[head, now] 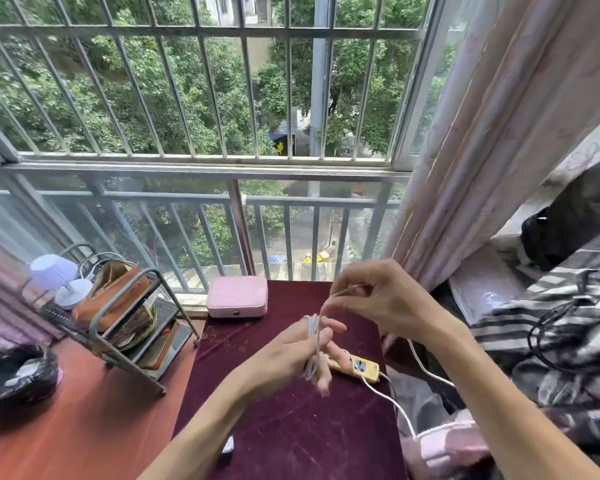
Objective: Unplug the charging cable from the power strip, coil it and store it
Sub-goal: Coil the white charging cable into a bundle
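A thin white charging cable (313, 344) is wound in several loops around the fingers of my left hand (300, 355), which hovers above the dark red table top (291, 427). My right hand (371, 296) is higher and to the right, pinching the cable's free strand between thumb and fingertips. The yellow power strip (359, 367) lies on the table just behind my left hand, partly hidden by its fingers. Its own white cord (392, 403) runs off the table's right edge.
A pink case (237, 296) stands at the table's far edge by the window railing. A metal rack (125, 323) with a brown bag, books and a small white lamp sits left. Striped bedding (551, 323) with a black cable lies right, beside a curtain.
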{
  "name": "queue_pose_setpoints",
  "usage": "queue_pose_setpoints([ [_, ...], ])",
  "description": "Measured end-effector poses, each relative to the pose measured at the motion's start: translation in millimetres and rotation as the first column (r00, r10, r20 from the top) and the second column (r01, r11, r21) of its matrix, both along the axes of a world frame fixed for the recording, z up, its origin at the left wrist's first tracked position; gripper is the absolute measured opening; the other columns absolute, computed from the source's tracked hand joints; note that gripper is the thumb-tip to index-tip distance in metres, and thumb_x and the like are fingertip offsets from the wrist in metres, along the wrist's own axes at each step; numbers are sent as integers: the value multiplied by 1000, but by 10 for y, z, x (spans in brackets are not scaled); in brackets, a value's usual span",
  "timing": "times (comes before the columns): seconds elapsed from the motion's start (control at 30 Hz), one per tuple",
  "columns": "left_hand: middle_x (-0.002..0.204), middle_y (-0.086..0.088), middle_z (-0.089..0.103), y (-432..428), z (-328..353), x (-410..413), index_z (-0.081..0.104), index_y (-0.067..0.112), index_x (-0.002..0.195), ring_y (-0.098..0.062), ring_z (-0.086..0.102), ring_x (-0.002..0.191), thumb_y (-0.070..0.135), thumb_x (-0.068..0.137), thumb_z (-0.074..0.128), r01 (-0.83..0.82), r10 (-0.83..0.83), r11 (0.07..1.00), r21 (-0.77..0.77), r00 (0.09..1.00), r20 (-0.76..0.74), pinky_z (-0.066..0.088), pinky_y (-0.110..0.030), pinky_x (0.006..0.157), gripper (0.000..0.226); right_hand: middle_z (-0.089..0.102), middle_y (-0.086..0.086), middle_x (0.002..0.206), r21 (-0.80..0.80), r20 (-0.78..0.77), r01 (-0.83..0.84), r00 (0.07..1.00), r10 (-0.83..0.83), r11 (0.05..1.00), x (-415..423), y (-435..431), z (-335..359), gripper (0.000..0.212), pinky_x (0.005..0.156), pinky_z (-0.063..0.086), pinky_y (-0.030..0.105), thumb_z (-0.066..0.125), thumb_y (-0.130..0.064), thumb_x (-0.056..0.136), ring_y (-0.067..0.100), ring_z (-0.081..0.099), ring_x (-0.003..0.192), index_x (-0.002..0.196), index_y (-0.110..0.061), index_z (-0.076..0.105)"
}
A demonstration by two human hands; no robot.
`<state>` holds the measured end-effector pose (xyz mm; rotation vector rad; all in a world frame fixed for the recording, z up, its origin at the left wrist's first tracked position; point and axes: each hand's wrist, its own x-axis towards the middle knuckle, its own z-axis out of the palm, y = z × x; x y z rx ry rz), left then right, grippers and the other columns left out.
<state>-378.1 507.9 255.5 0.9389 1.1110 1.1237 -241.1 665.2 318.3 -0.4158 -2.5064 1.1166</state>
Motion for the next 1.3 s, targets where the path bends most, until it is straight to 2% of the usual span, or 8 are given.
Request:
queue_pose_setpoints([
  [0.1,62,-15,61,17,-67,56,61,10,118,-9,33,35,57,101,38,-114,119,992,-47,987,108,31,-19,37,56,73,12,71,-201,-52,-17,999,6,979,-89,93,-149,11,64,44,29,86,-21,86,16,57,63,85,-10,83],
  [0.2,44,2,40,30,-79,39,66,13,101,-4,26,31,68,98,20,-77,87,996,-54,971,223,24,-13,35,71,76,4,78,-288,-89,7,995,-34,958,-132,67,-352,14,70,49,25,81,-30,88,11,63,71,90,-16,84],
  [0.43,56,5,33,3,-51,62,60,14,96,-4,28,40,35,106,49,-82,54,994,77,949,310,30,-15,39,25,65,38,81,-361,-187,53,974,-128,931,-189,-34,-658,23,69,41,40,72,-39,90,24,50,71,90,-17,80],
  [0.73,54,2,18,192,203,21,54,16,80,-5,21,36,43,101,55,-163,73,973,162,889,453,15,-19,36,34,76,-12,87,-659,-203,-53,973,-109,750,-263,-425,-1123,42,79,54,19,53,-5,103,0,69,84,99,-38,80],
  [0.9,60,2,41,329,309,-149,55,12,99,-5,27,41,22,105,43,-272,223,940,204,946,234,21,-18,37,17,35,-14,56,-460,-43,83,992,-116,884,-85,-763,-1467,36,48,31,26,45,-66,103,9,32,51,107,-41,71],
  [1.0,70,2,60,341,259,-244,47,9,116,-8,45,44,14,109,37,-323,337,927,192,940,-45,35,-14,41,14,44,2,60,-251,20,99,995,-97,963,65,-813,-1390,39,61,43,30,37,-67,105,36,47,59,112,-41,66],
  [1.17,96,-16,67,288,119,-206,37,0,131,-27,70,86,11,111,33,-256,272,962,95,924,-268,59,-38,82,24,60,-2,73,125,110,-2,994,-12,992,228,-721,-902,31,63,46,33,50,-50,104,16,55,66,91,-24,58],
  [1.3,90,-6,73,222,46,-163,40,4,132,-17,69,76,13,111,32,-151,157,987,47,918,-363,56,-23,70,24,60,-17,75,303,262,-57,965,-25,951,264,-488,-334,25,69,50,31,60,-53,99,6,61,75,97,-31,73],
])
